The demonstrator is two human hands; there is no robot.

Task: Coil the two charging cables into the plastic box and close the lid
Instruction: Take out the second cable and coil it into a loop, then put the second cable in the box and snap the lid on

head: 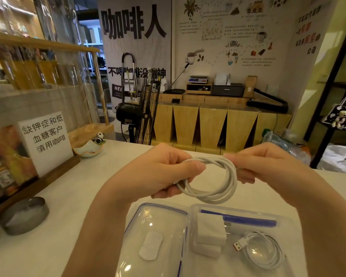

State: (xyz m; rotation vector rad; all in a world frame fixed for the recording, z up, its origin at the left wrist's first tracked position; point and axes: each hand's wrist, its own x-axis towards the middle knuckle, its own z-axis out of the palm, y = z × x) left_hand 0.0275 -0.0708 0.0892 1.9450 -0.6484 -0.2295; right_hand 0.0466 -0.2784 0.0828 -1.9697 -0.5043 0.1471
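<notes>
Open plastic box [190,232] already holds one coiled cable [265,249]. Left hand [158,170] and right hand [268,164] pinch the second cable [212,180]; loosening either grip may unwind it.

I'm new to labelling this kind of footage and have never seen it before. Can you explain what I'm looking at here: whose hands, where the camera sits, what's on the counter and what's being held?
There is no machine here: a person works with bare hands, and the one picture comes from a wide-angle camera worn on their head, looking forward and down. The left hand and right hand hold a white cable wound into a loop above a pale counter. Below them lies a clear plastic box, open, with its lid lying open on its left. In the box are a second coiled cable with its plug showing, white chargers and a blue strip I cannot identify. To the left stand a sign and a round metal tin.
</notes>
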